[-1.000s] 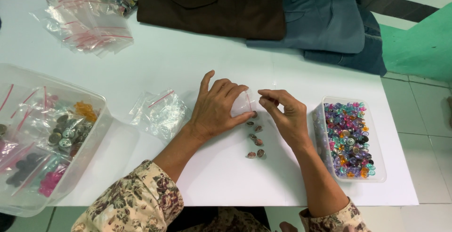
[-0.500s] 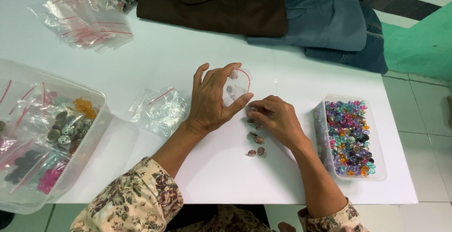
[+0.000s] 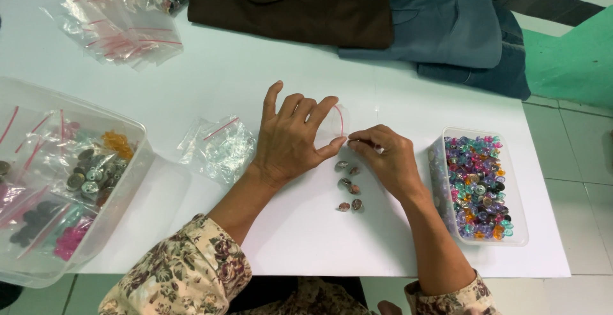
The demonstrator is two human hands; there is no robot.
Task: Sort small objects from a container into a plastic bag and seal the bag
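My left hand (image 3: 295, 137) holds a small clear zip bag (image 3: 336, 122) with a red seal strip, fingers spread over it on the white table (image 3: 223, 78). My right hand (image 3: 384, 159) sits just right of it, fingertips pinched at the bag's mouth, apparently on a small button. Below the two hands lies a loose cluster of several small metallic buttons (image 3: 348, 186) on the table.
A clear tub of colourful beads and buttons (image 3: 477, 185) stands at the right. A large clear bin (image 3: 57, 174) with bagged buttons is at the left; crumpled clear bags (image 3: 217, 147) lie between. More zip bags (image 3: 121, 30) and folded brown (image 3: 294, 5) and blue garments (image 3: 440, 21) lie at the back.
My right hand dipped down to the button cluster, then came back up to the bag's mouth. My left hand tilted the bag open and kept hold of it.
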